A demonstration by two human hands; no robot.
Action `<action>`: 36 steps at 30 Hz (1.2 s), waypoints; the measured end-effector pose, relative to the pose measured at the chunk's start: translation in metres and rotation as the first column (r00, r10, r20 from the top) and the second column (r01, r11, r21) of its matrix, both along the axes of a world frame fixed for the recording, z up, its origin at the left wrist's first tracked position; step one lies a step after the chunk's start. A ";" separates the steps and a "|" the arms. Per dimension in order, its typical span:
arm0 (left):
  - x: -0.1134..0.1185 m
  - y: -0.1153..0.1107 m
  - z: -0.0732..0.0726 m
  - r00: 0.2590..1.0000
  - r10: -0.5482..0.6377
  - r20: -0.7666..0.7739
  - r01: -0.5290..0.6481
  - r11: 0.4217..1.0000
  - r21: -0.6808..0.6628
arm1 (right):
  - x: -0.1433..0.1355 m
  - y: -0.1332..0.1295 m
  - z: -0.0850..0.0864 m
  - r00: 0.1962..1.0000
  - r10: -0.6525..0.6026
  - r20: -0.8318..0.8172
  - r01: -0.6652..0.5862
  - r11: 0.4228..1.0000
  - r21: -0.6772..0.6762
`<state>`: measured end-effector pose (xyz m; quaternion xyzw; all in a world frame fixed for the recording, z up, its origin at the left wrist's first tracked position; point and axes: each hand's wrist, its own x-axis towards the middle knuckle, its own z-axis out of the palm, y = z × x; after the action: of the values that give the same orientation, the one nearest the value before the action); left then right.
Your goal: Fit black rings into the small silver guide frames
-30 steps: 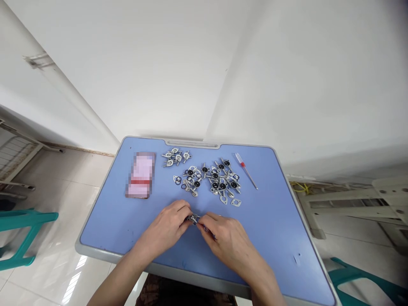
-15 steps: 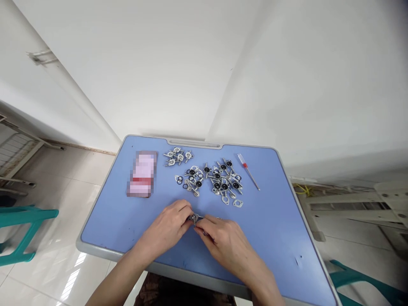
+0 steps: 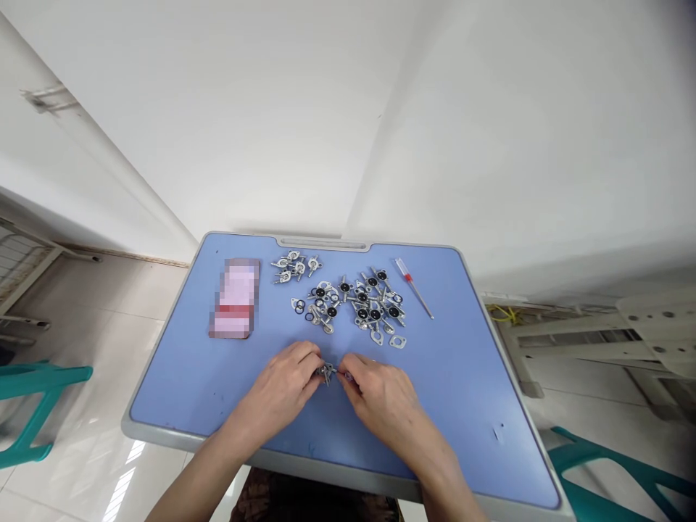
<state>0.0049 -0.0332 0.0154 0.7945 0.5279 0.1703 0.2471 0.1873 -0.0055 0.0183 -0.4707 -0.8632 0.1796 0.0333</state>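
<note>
Near the front middle of the table, a small metal valve (image 3: 326,373) with a flat flange is gripped in the fingertips of my left hand (image 3: 291,373). Close to its right side, the thumb and fingers of my right hand (image 3: 380,391) are pinched together. A thin bit of metal shows between the valve and the right fingertips, but what those fingers hold is mostly hidden. Beyond my hands lies a pile of metal valves with round black faces (image 3: 363,313), mixed with flat metal plates (image 3: 397,341) and black rubber rings (image 3: 309,317).
A group of metal valves (image 3: 299,270) lies at the back left of the blue table (image 3: 462,420). Left of it is a blurred pinkish rectangular object (image 3: 235,297). A screwdriver (image 3: 414,287) with a clear and red handle lies at the back right. Green stools (image 3: 43,406) flank the table.
The whole view has shifted slightly, so the table appears a little further left. My right fingertips have drawn slightly away from the valve, which stays in my left hand.
</note>
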 end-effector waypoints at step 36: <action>0.002 -0.002 0.003 0.996 -0.035 -0.085 0.038 0.999 0.034 | 0.002 -0.001 -0.002 1.000 0.018 -0.021 -0.018 1.000 0.018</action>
<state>0.0066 -0.0350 0.0184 0.8147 0.5202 0.1414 0.2135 0.1895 -0.0070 0.0161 -0.4607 -0.8685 0.1770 0.0450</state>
